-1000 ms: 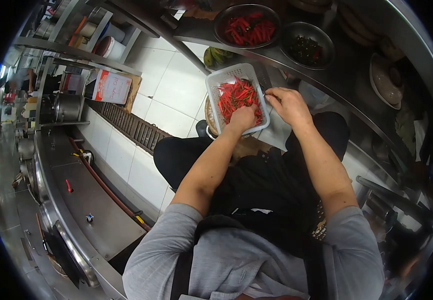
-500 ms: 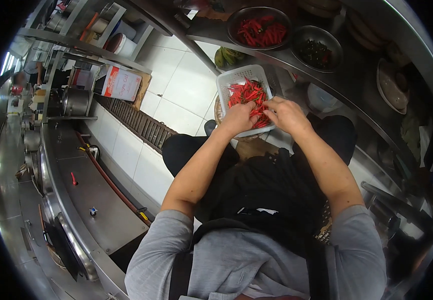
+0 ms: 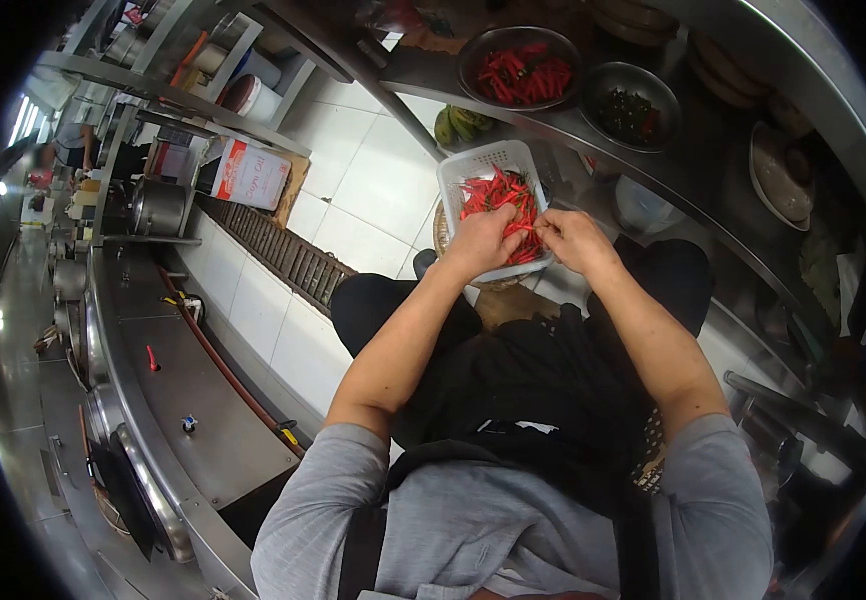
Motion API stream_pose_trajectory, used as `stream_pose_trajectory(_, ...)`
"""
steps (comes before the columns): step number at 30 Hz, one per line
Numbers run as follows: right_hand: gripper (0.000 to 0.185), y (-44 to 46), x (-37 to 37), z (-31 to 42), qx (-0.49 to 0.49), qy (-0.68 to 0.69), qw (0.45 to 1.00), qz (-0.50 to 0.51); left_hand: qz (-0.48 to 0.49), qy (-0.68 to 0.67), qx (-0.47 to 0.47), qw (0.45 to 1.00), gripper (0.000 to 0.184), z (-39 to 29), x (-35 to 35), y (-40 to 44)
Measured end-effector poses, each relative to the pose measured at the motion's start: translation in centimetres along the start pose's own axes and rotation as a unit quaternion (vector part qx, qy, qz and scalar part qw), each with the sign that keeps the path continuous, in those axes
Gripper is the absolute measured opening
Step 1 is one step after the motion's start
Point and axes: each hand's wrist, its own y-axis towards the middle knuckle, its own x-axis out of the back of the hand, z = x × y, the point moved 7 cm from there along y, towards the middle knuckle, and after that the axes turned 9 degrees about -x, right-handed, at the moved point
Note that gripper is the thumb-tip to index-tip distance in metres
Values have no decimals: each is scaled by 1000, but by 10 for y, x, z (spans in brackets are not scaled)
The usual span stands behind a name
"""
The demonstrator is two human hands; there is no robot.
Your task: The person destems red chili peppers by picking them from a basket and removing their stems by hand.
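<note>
A white plastic basket (image 3: pixel 460 170) holds a heap of slim red chilies (image 3: pixel 498 190), some with green stems. Over its near part, my left hand (image 3: pixel 481 242) is closed, thumb against the curled fingers, with a red chili (image 3: pixel 521 228) at its fingertips. My right hand (image 3: pixel 575 240) pinches at the other end of that chili, by the basket's right rim. The stem end is too small to make out, and my fingers partly cover the chilies below.
On the shelf (image 3: pixel 688 165) ahead stand a metal bowl (image 3: pixel 468 82) of red chilies and another bowl (image 3: pixel 608 78) with green stems. Green bananas (image 3: pixel 461 125) lie behind the basket. A labelled tin (image 3: pixel 253 178) stands left, near a floor drain grate (image 3: pixel 273 250). Another person (image 3: pixel 75 145) is far left.
My right fingers have drawn together into a pinch near my left fingertips; before, they were more spread over the chilies. The view has shifted slightly.
</note>
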Motion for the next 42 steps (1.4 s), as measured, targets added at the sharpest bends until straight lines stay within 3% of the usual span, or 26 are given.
stream_pose_trajectory(1,14,-1,1,1,5,2,1000,-2,-7,-3,-5,1000,24,0,2,0)
stream_pose_trajectory(3,13,1,-4,-10,-66,124,988,61,-40,-31,-27,998,24,-4,7,0)
stream_pose_trajectory(4,19,1,-5,-12,-53,177,981,65,-41,-33,-29,998,24,-4,8,-1)
stream_pose_trajectory(11,21,-6,5,4,-3,224,971,82,-98,-93,-47,990,21,9,6,-4)
stream_pose_trajectory(12,19,-8,10,6,22,202,977,65,-134,-95,-70,984,21,1,16,-3)
stream_pose_trajectory(14,17,-13,40,19,30,275,961,-12,-122,-167,29,978,21,13,14,-6)
stream_pose_trajectory(16,13,-18,95,35,95,283,942,-155,-144,-220,77,962,22,35,2,-10)
stream_pose_trajectory(18,16,-16,141,27,84,295,907,-289,-172,-239,81,952,22,40,5,-12)
stream_pose_trajectory(19,18,-10,160,25,103,246,905,-330,-157,-352,162,909,22,43,0,-14)
stream_pose_trajectory(20,19,-8,176,43,148,118,916,-354,-137,-459,237,845,22,43,-6,-18)
stream_pose_trajectory(21,20,-7,184,61,190,-14,907,-375,-144,-456,236,846,22,37,2,-16)
stream_pose_trajectory(22,20,-3,188,59,196,-14,906,-374,-157,-488,261,818,20,34,5,-14)
stream_pose_trajectory(24,20,-12,186,62,283,-132,842,-440,-183,-530,296,773,18,28,14,-6)
stream_pose_trajectory(27,17,-25,167,48,269,-33,857,-439,-190,-563,243,767,20,24,38,21)
stream_pose_trajectory(28,17,-28,154,42,270,-32,857,-437,-221,-541,231,778,19,17,55,33)
stream_pose_trajectory(30,16,-13,123,12,142,182,927,-295,-237,-497,200,810,20,9,84,65)
stream_pose_trajectory(32,16,-27,106,42,191,126,938,-260,-252,-428,136,857,23,7,108,105)
stream_pose_trajectory(34,15,-31,95,53,209,95,947,-223,-287,-148,79,943,29,8,132,147)
stream_pose_trajectory(35,15,-30,93,52,209,93,947,-224,-287,-150,78,943,29,14,132,165)
stream_pose_trajectory(37,14,-26,86,50,211,55,954,-206,-194,71,91,974,40,17,127,194)
stream_pose_trajectory(38,14,-26,87,51,209,50,955,-206,-195,69,90,974,40,21,124,197)
stream_pose_trajectory(40,14,-29,92,52,207,57,952,-217,-26,164,137,977,37,29,101,206)
stream_pose_trajectory(42,14,-29,97,47,203,67,950,-229,-15,156,141,977,44,25,92,205)
